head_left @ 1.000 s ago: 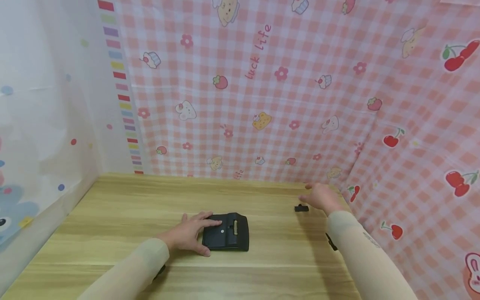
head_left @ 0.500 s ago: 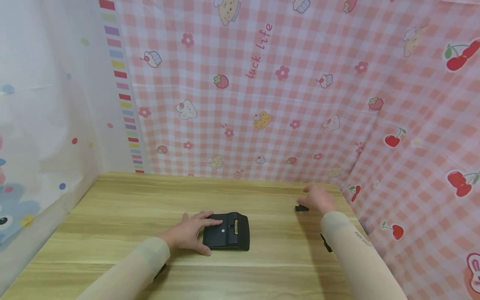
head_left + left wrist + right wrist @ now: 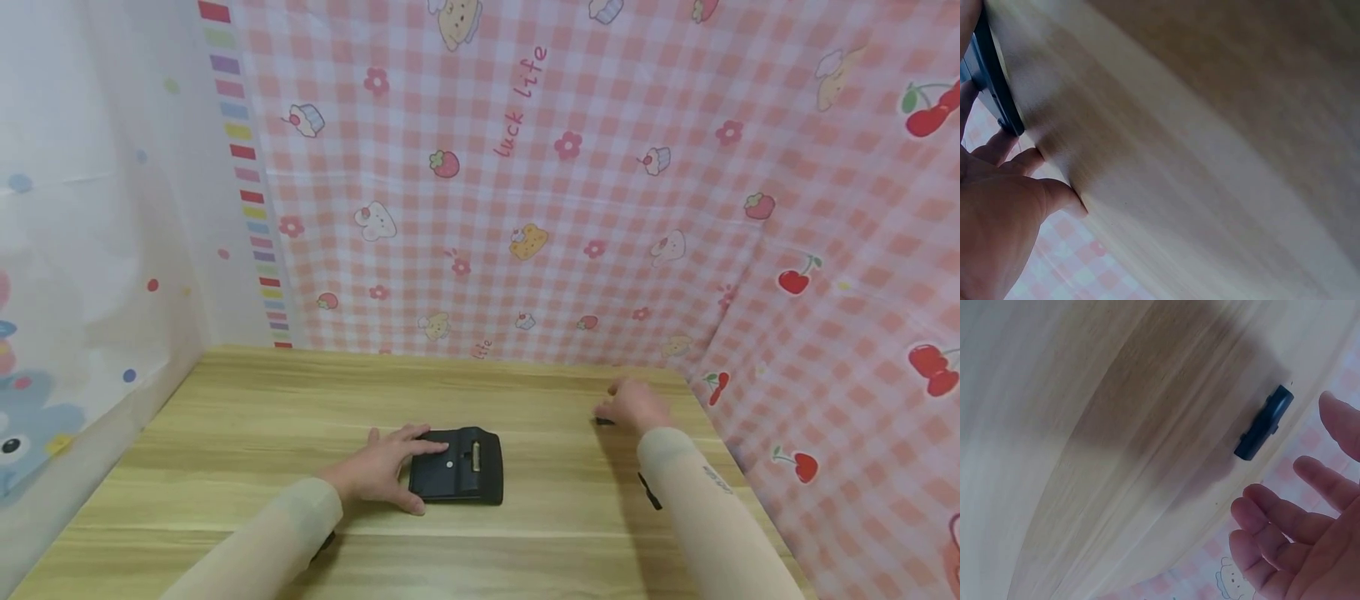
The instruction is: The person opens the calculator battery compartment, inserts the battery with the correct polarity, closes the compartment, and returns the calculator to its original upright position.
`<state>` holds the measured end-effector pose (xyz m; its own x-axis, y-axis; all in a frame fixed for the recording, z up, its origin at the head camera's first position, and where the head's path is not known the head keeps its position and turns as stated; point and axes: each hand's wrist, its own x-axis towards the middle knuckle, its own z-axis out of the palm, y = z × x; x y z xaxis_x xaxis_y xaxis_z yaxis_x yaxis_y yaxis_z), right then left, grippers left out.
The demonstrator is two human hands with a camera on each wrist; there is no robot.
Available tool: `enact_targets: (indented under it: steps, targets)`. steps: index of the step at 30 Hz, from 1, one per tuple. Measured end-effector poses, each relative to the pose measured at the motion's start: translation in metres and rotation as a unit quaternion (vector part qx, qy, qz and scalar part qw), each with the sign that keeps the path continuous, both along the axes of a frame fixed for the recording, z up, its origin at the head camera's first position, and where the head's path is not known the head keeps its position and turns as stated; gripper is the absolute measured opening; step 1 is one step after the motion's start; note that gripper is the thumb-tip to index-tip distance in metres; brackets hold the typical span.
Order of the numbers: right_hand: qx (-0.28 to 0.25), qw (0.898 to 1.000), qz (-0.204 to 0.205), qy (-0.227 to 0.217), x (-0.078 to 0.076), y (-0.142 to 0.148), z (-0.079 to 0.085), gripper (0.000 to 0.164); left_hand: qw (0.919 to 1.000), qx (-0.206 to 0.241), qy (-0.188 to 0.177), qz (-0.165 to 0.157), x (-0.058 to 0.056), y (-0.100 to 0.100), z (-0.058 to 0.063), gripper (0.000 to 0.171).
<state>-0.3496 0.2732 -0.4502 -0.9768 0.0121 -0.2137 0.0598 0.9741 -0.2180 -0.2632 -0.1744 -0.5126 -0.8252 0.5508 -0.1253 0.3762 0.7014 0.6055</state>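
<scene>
A flat black device [image 3: 438,485] lies on the table with a recess in its back, where a gold-coloured battery [image 3: 476,457] shows. My left hand [image 3: 378,471] rests over its left part with the fingers spread, the thumb along the near edge. In the left wrist view only a dark edge of the device [image 3: 997,75] shows. Farther right, a small black cover-like piece [image 3: 1264,423] lies on the wood. Just over it hovers my right hand [image 3: 636,406], which partly hides it in the head view. The right wrist view shows the fingers loosely bent, apart from the piece.
The wood-grain table [image 3: 300,387] ends at a pink checked cloth [image 3: 465,208] at the back and right. A white patterned cloth [image 3: 90,250] hangs at the left. Dark bands sit at both wrists.
My right hand has come lower and slightly left over the small black piece, covering more of it. My left hand and the device stay in place.
</scene>
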Motion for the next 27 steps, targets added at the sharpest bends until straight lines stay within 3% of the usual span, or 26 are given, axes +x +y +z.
enact_targets:
  steps: [27]
  targets:
    - [0.057, 0.997, -0.042, -0.01, -0.003, -0.015, -0.016, 0.065, 0.9999, 0.004, -0.01, 0.009, 0.001, -0.001, -0.001, 0.093]
